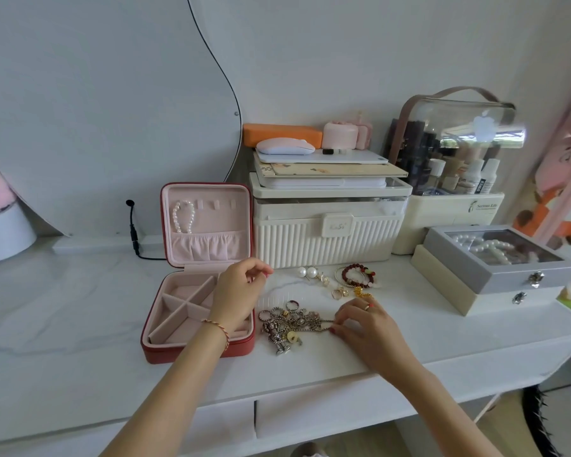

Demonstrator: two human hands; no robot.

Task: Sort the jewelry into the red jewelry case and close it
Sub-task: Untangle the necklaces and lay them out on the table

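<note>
The red jewelry case (195,352) lies open on the white table, its pink dividers bare. A pearl bracelet (183,216) hangs in the upright lid (208,222). My left hand (241,291) hovers over the case's right edge, fingers loosely curled, with nothing visible in it. To the right lies a tangled pile of silver rings, chains and charms (287,324). My right hand (366,324) pinches the pile's silver chain (327,322) at its right end. Behind are two pearl earrings (307,272), a red bead bracelet (356,275) and small gold pieces (342,292).
A cream ribbed storage box (327,225) stands right behind the jewelry. A clear cosmetics organizer (452,159) and a grey glass-lidded box (495,258) holding pearls stand at the right. A curved mirror (112,110) and a black cable (134,232) are behind the case.
</note>
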